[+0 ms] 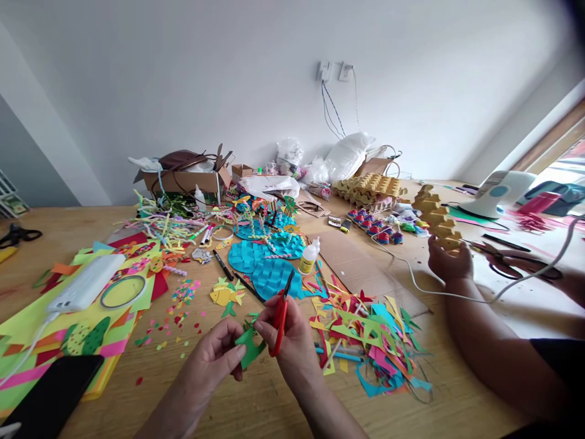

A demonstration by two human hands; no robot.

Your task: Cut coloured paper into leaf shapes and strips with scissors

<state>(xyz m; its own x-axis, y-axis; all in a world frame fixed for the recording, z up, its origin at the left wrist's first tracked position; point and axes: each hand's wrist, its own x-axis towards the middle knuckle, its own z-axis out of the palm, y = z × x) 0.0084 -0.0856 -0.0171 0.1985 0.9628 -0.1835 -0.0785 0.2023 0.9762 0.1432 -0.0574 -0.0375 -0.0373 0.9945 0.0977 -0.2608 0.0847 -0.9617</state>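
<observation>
Between the thumb and fingers of my left hand (214,356) is a piece of green paper (249,349), held above the table. My right hand (292,338) is closed around red-handled scissors (280,326), whose dark blades point up and away from me. The fingertips of that hand also touch the green paper's edge. Just beyond my hands lie a yellow paper fish (226,293) and small green scraps. A glue bottle (309,257) stands beside the blue painted egg-carton pieces (269,271).
Colourful paper scraps (375,335) pile up to the right. At left are paper sheets (27,323), a white power bank (86,283) and a black phone (55,396). On the right, a co-worker's hands (450,259) hold an egg carton (436,216) and black scissors (516,262); a white cable (434,292) crosses there.
</observation>
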